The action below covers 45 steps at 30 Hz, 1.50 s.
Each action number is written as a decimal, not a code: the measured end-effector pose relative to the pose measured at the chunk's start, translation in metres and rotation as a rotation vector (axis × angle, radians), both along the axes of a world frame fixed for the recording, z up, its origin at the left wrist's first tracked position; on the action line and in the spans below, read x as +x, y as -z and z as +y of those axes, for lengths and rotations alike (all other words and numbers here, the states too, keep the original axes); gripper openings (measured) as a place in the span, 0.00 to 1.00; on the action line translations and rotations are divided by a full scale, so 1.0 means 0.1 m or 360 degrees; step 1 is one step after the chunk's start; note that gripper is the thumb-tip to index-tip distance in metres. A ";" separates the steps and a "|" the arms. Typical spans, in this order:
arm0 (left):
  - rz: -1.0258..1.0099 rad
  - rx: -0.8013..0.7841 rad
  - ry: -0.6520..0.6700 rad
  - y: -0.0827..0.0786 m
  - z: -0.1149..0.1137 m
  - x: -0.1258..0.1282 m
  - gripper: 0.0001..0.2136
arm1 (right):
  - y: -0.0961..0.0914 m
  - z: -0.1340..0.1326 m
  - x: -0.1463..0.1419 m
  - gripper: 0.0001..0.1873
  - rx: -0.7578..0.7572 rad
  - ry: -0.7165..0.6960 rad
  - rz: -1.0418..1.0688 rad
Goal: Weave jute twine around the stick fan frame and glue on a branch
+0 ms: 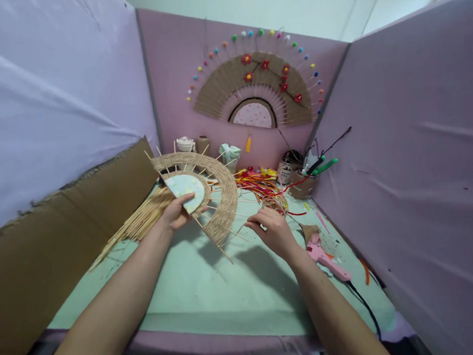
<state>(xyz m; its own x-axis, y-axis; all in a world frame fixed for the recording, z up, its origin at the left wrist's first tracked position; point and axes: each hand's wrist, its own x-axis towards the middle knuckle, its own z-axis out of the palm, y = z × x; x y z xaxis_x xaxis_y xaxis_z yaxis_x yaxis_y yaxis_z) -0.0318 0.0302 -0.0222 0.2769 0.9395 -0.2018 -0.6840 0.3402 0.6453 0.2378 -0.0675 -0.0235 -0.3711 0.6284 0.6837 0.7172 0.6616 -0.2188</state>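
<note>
My left hand (176,212) grips a half-made fan (221,195) by its pale half-round card centre, holding it tilted above the green table top (205,286). The fan has wooden sticks fanning out and brown twine woven round them in an arc. My right hand (271,229) is just right of the fan, fingers curled in a pinch near the twine's loose end; what they hold is too small to make out. A small coil of twine (273,202) lies right behind that hand.
A bundle of wooden sticks (140,223) lies at left by a cardboard sheet (58,239). A pink glue gun (325,258) lies at right. Coloured ribbons (257,180), cups with tools (301,177) and a finished fan (253,89) on the back wall.
</note>
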 end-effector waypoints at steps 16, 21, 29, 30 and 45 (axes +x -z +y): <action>0.0169 -0.0067 0.0091 0.07 -0.08 0.07 0.22 | 0.22 0.03 -0.04 0.07 0.0090 -0.0007 0.0319; 0.0226 -0.0132 0.0152 0.08 -0.10 0.08 0.22 | 0.21 0.02 -0.04 0.08 -0.0028 -0.0054 0.0356; 0.0210 0.0001 0.0173 0.09 -0.08 0.01 0.23 | 0.20 0.00 -0.03 0.08 -0.0027 0.0014 0.0606; 0.0194 0.0014 0.0161 0.09 -0.08 0.01 0.22 | 0.21 0.00 -0.03 0.08 -0.0024 0.0032 0.0639; 0.0177 0.0129 0.0129 0.00 -0.16 -0.02 0.22 | 0.23 0.04 -0.02 0.08 -0.0096 0.0098 0.0738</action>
<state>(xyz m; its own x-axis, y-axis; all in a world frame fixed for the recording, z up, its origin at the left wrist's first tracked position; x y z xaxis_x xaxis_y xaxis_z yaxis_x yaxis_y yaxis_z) -0.0336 0.0144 -0.0220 0.3324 0.9295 -0.1598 -0.5793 0.3349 0.7432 0.2359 -0.0632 -0.0465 0.0040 0.6835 0.7299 0.5721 0.5971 -0.5623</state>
